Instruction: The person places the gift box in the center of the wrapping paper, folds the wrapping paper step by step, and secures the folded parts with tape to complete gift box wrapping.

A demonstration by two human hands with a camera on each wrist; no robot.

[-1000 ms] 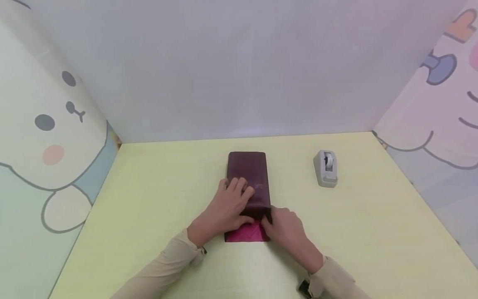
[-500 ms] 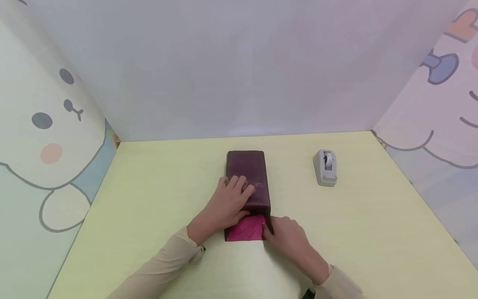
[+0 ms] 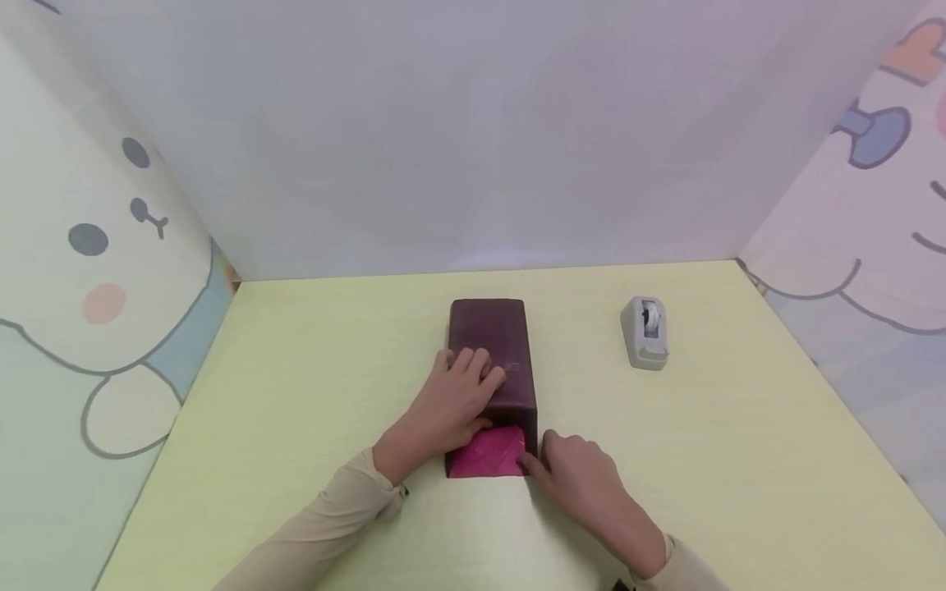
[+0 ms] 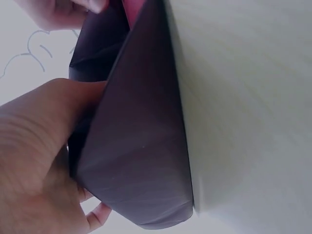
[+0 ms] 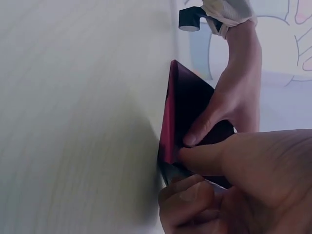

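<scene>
A box wrapped in dark purple paper (image 3: 491, 328) lies lengthwise on the table. At its near end the wrapping paper sticks out, showing a pink inner side (image 3: 488, 453). My left hand (image 3: 443, 406) grips the box from above, fingers bent on the top and thumb at the near end; in the left wrist view that thumb reaches into the fold beside a dark side flap (image 4: 141, 136). At the near right corner my right hand (image 3: 584, 476) pinches the paper's side flap, thumb on the inside and curled fingers outside, as the right wrist view shows.
A grey tape dispenser (image 3: 646, 332) with a roll of tape stands to the right of the box. The pale yellow table (image 3: 332, 353) meets a plain back wall (image 3: 473, 148). Cartoon-printed panels (image 3: 103, 271) flank both sides.
My right hand has shifted slightly right and nearer, drawing the side flap outward. More of the pink inner side shows at the near end. The left hand has stayed on the box.
</scene>
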